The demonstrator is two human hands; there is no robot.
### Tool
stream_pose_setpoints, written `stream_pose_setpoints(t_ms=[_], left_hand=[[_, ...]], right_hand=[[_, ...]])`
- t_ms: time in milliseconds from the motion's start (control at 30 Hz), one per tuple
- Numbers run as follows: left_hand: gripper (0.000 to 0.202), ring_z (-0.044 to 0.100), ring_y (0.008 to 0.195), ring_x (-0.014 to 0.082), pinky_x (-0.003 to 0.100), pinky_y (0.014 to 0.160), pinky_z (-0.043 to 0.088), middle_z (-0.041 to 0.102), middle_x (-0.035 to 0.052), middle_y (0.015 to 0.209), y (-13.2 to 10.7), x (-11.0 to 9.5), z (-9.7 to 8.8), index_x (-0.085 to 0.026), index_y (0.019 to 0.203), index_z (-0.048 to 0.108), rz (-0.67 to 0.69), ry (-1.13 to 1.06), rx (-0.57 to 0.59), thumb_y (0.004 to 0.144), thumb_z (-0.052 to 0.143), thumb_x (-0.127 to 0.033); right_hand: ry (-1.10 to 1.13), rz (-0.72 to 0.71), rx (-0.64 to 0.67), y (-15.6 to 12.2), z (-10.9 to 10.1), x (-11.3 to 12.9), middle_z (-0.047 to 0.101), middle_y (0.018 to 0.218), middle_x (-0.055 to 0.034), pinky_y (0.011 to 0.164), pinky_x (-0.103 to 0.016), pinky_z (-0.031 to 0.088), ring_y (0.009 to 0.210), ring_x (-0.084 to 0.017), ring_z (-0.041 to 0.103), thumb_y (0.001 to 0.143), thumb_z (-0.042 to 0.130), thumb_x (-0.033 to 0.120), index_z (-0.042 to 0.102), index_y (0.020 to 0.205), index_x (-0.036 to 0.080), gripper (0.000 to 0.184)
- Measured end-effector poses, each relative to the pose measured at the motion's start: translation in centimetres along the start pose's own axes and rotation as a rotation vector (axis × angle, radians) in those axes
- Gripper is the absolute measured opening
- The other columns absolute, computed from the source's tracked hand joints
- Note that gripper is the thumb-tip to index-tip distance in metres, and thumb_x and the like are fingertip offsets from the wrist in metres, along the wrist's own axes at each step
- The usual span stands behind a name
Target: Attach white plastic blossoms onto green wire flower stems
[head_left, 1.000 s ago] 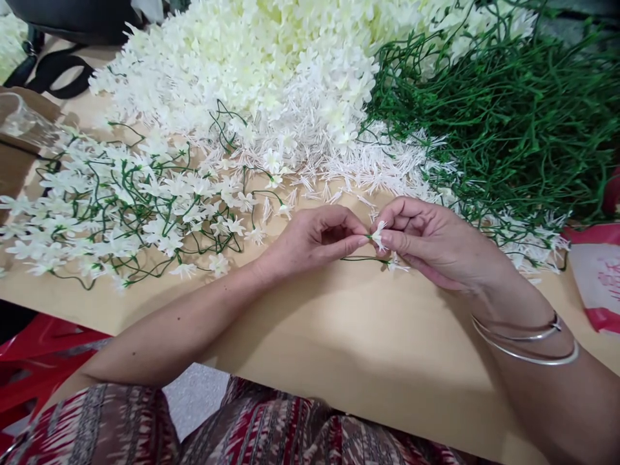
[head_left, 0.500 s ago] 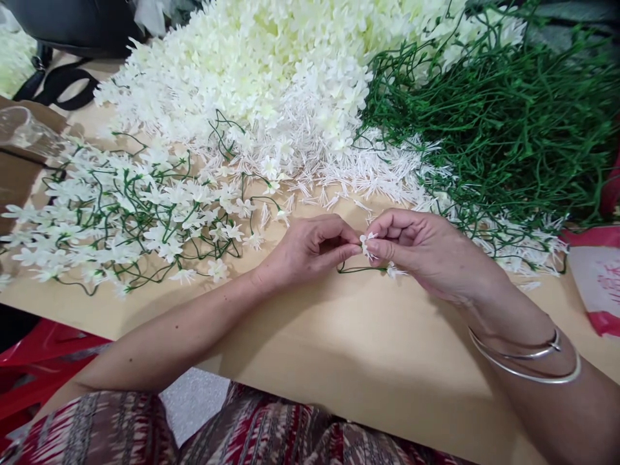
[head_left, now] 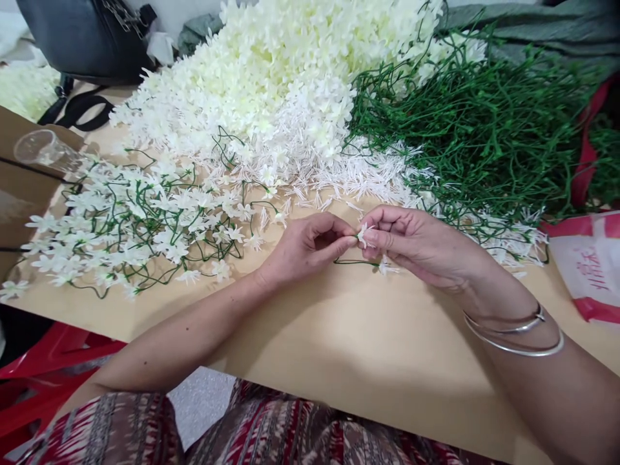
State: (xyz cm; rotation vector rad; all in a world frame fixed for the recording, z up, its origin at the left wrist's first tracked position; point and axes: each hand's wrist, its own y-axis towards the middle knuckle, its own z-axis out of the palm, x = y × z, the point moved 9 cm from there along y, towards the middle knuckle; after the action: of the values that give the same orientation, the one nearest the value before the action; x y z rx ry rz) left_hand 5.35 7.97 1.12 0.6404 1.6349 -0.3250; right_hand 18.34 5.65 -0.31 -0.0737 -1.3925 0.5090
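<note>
White blossom (head_left: pixel 364 234) pinched in my right hand (head_left: pixel 421 248), green stem (head_left: pixel 349 262) pinched in my left hand (head_left: pixel 310 248); lining them up squarely matters, I judge.

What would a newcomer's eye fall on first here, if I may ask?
A huge heap of white artificial blossoms fills the far middle of the table, with a tangle of green stems to its right. In front, the left hand and right hand meet, pinching a small white flower between them; flowered sprigs lie at the left.
</note>
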Motion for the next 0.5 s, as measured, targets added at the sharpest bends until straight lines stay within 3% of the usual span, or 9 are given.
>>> stream_pose_setpoints(t_ms=[200, 500], left_hand=[[0.046, 0.049, 0.060, 0.0077, 0.021, 0.055, 0.040, 0.062, 0.0004, 0.069, 0.02, -0.04, -0.03, -0.012, 0.091, 0.072, -0.029, -0.032, -0.008, 0.091, 0.075, -0.058], [0.045, 0.053, 0.059, 0.0082, 0.021, 0.054, 0.042, 0.065, 0.0013, 0.071, -0.05, -0.06, 0.25, -0.013, 0.092, 0.071, -0.050, -0.030, 0.042, 0.095, 0.070, -0.058]], right_hand=[[0.034, 0.026, 0.003, -0.15, -0.23, -0.10, 0.070, 0.075, 0.0011, 0.070, -0.033, 0.055, 0.070, -0.016, 0.067, 0.066, 0.095, 0.053, 0.074, 0.079, 0.028, 0.035], [-0.067, 0.014, -0.086, -0.17, -0.64, 0.05, 0.067, 0.071, 0.0001, 0.065, -0.033, 0.054, 0.070, -0.017, 0.067, 0.064, 0.095, 0.055, 0.070, 0.074, 0.026, 0.039]])
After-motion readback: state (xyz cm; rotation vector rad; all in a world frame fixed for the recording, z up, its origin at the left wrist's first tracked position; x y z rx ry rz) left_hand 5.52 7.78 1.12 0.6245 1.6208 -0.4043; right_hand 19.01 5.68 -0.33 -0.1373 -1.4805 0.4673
